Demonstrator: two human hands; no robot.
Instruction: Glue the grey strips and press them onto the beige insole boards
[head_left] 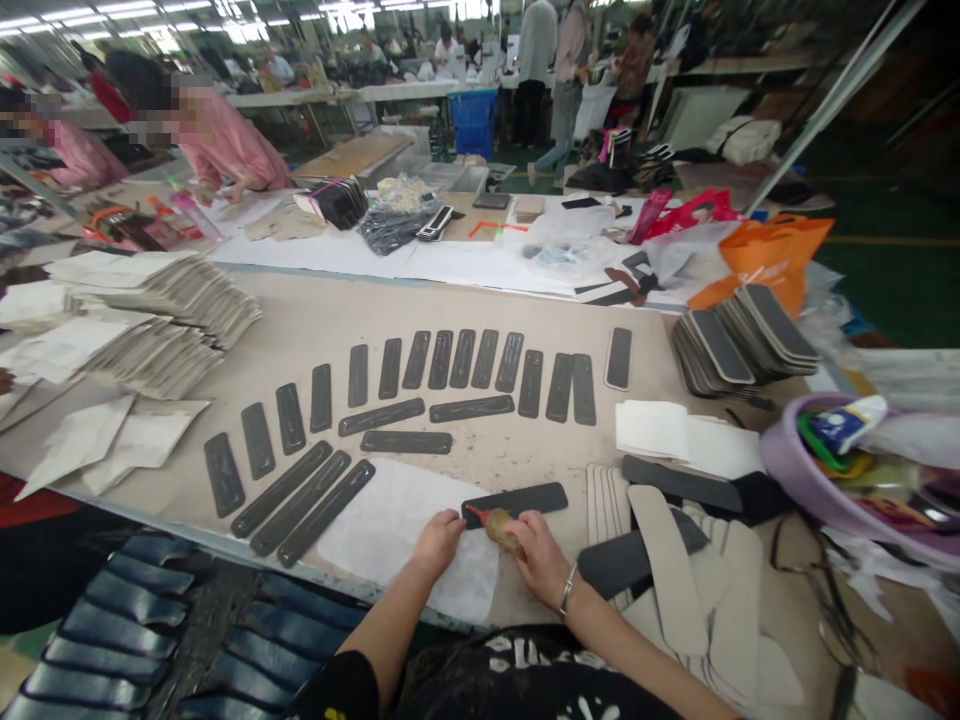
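Note:
My left hand (437, 541) presses its curled fingers on the left end of a black strip (525, 498) lying on a white sheet (390, 520) near the table's front edge. My right hand (541, 556) is closed round a small brush (501, 530) with a wooden handle and a red tip, which touches the strip's left end. Several more dark strips (442, 362) lie spread in an arc across the beige table (487, 450) beyond my hands.
Beige shaped pieces (675, 570) and black pieces lie at my right. Stacked dark pads (739, 345) and an orange bag (772, 255) sit at the far right, a purple basin (787, 465) nearer. Paper stacks (165, 300) fill the left. People work at tables behind.

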